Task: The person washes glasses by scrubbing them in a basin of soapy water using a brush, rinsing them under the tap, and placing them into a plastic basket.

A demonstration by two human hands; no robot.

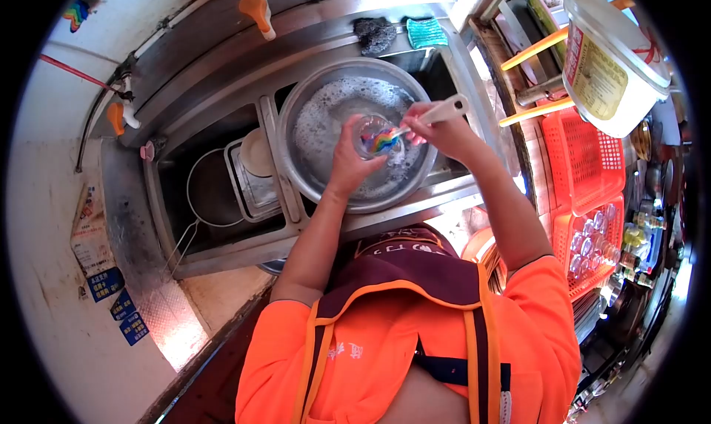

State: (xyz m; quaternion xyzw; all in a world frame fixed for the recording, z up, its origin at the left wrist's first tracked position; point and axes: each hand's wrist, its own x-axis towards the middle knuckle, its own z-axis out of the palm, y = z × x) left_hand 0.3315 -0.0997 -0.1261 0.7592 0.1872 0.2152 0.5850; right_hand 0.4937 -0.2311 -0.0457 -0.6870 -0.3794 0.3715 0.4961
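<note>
My left hand is wrapped round a clear drinking glass, held tilted over a large round metal basin. Pinched in my right hand is a bottle brush with a pale handle; its rainbow-coloured head sits inside the glass. Below both hands the basin holds sudsy water, with white foam along its far side. The basin rests on the right compartment of a steel double sink.
In the left sink compartment are a round wire strainer and rectangular metal trays. A black scouring pad and green sponge lie on the back ledge, near orange-handled taps. Red baskets, one with glasses, and a white tub stand right.
</note>
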